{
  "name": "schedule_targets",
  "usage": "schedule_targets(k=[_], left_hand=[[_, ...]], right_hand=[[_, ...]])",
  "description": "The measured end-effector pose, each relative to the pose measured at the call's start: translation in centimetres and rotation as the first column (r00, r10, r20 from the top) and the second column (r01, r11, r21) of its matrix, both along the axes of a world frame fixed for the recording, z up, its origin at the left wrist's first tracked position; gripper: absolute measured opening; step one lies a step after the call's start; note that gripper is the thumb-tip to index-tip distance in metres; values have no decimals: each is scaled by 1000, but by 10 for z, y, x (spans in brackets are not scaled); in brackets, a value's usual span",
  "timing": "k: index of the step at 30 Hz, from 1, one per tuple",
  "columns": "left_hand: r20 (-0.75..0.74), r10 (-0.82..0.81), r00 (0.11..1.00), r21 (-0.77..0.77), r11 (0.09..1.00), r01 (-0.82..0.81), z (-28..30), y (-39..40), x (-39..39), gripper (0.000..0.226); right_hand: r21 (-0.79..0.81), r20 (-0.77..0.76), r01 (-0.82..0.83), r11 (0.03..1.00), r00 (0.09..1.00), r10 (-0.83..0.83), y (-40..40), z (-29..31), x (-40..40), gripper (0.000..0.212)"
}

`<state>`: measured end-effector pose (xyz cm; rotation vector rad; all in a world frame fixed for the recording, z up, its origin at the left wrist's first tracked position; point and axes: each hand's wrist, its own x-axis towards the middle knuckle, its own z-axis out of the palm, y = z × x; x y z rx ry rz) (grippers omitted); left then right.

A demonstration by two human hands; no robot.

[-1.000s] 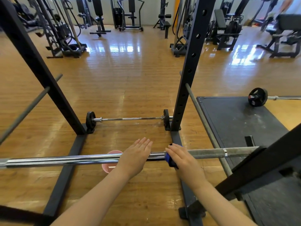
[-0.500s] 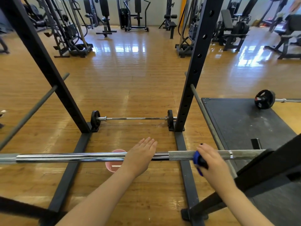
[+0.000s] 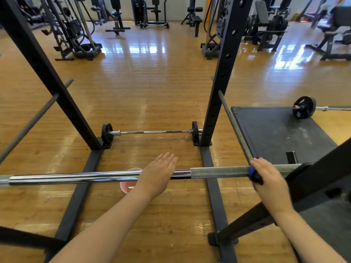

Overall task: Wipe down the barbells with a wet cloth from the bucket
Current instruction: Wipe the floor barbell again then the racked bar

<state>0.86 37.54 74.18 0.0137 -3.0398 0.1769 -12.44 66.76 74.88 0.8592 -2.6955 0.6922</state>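
The right hand (image 3: 269, 179) curls around a blue cloth (image 3: 251, 172) and presses it onto the rough grey grip section of the barbell (image 3: 218, 172), close to where the bar meets the black rack arm (image 3: 322, 179). The left hand (image 3: 157, 172) lies flat on top of the shiny middle of the bar, fingers straight and together, holding nothing. A pink bucket (image 3: 127, 186) stands on the wooden floor directly under the bar, partly hidden by the left wrist.

Risks, as I judge them: the right hand is very near the rack arm, so a stroke carried further right could jam the knuckles or snag the cloth there. The bar may roll under the wiping push, since the flat left palm only steadies it. Drips from a wet cloth could leave the glossy floor slick. The rough grip could catch the fabric.

2 more barbells lie on the floor beyond, apparently not yet reached.

No brand, label or writing can be read anywhere.
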Motion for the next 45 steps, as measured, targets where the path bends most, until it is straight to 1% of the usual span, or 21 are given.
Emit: schedule_targets(k=[2,5,7,8,10,13,16,18,20,22,24,27,29,30,33,35,36,38,40,43,45], left_hand=[[-20,-1,1000,23,1000,1,-3,-2,-2,73],[-13,-14,1000,4,1000,14,1,-1,-2,74],[-11,-18,1000,-1,1000,18,2,-2,-1,75],[-10,-6,1000,-5,1000,6,1,-2,-1,75],[-19,10,1000,-8,1000,-10,4,-1,0,74],[38,19,999,-3,1000,-18,5,3,2,65],[35,36,999,7,999,-37,6,5,0,61],[19,40,999,21,999,-40,6,6,1,61],[7,38,999,32,999,-38,7,7,1,62],[-5,40,999,42,998,-40,3,5,-1,62],[-21,37,999,35,999,-36,0,4,0,63],[-22,56,998,-33,998,-57,1,4,3,66],[-33,63,997,-53,997,-65,1,4,3,71],[-42,56,998,-65,996,-59,3,5,2,73],[-96,81,992,-64,994,-87,2,11,2,71],[-117,161,980,-39,985,-166,2,17,3,65],[-114,204,972,-22,978,-208,2,20,4,62],[-66,227,972,-37,972,-230,2,24,3,60],[-24,235,972,-61,970,-236,4,24,3,60],[-69,233,970,-36,971,-235,3,24,4,61],[-74,253,965,-32,966,-256,6,26,6,62]], right_hand=[[33,-47,-120,992,992,121,-36,-4,18,67],[88,-99,-303,949,945,311,-76,-8,35,66],[118,-108,-354,928,924,366,-67,-6,26,68],[124,-95,-349,929,928,361,-52,-6,18,68],[111,-60,-248,962,965,256,-17,-4,3,66],[62,-24,-11,998,1000,12,19,-2,-13,60],[15,34,199,980,979,-199,26,-4,-19,56],[12,29,234,972,972,-234,18,-6,-16,55],[20,-13,145,989,989,-145,2,-7,-4,54],[44,-51,-29,999,998,31,-26,-9,14,57],[71,-70,-186,980,979,191,-57,-8,31,58],[96,-92,-295,951,948,303,-74,-3,36,60],[119,-85,-302,946,946,312,-53,-1,24,63],[115,-79,-275,954,955,285,-38,-2,15,63],[91,-68,-116,989,990,122,2,-2,-3,60],[73,-56,-18,997,998,22,11,-5,-7,58],[54,-38,19,998,999,-17,10,-6,-8,57],[8,8,67,998,998,-67,0,-7,-3,54],[8,-7,12,1000,1000,-12,-18,-9,7,56],[59,-51,-174,983,983,177,-56,-10,28,59],[65,-50,-241,968,968,245,-80,-7,40,59]])
